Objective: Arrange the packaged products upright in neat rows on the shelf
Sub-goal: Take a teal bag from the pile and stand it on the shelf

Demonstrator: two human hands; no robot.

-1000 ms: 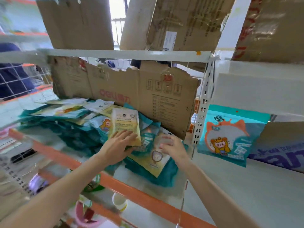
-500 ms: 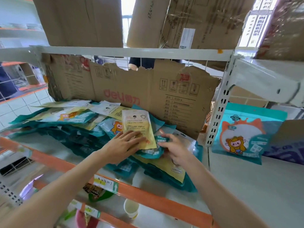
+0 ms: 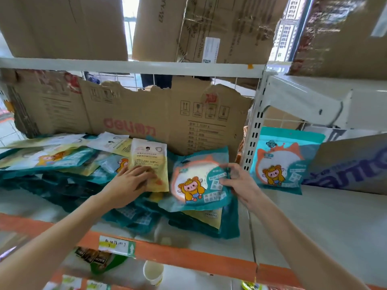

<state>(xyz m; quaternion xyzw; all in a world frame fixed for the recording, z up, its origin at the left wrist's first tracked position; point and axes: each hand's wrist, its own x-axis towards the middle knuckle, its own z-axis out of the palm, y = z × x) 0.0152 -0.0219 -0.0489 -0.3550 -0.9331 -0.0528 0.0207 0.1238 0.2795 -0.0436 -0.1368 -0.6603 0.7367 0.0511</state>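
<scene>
A heap of teal and yellow product packets (image 3: 52,164) lies flat across the left shelf (image 3: 188,243). My left hand (image 3: 130,182) rests with straight fingers on a yellow packet (image 3: 149,164) that leans against the cardboard behind. My right hand (image 3: 238,182) pinches the right edge of a teal packet (image 3: 199,183) with a cartoon figure, lifted off the heap and tilted. One teal packet (image 3: 282,160) stands upright on the right shelf (image 3: 335,227), leaning on a cardboard sheet.
A torn cardboard sheet (image 3: 136,114) lines the back of the left shelf. A white perforated upright post (image 3: 254,135) divides the two shelves. Cardboard boxes (image 3: 199,28) sit above. A paper cup (image 3: 154,272) and snack packs (image 3: 94,257) lie on the lower level.
My right hand has pulled a teal cartoon packet out of the heap and raised it. My left hand stays on the yellow packet. The camera has moved closer.
</scene>
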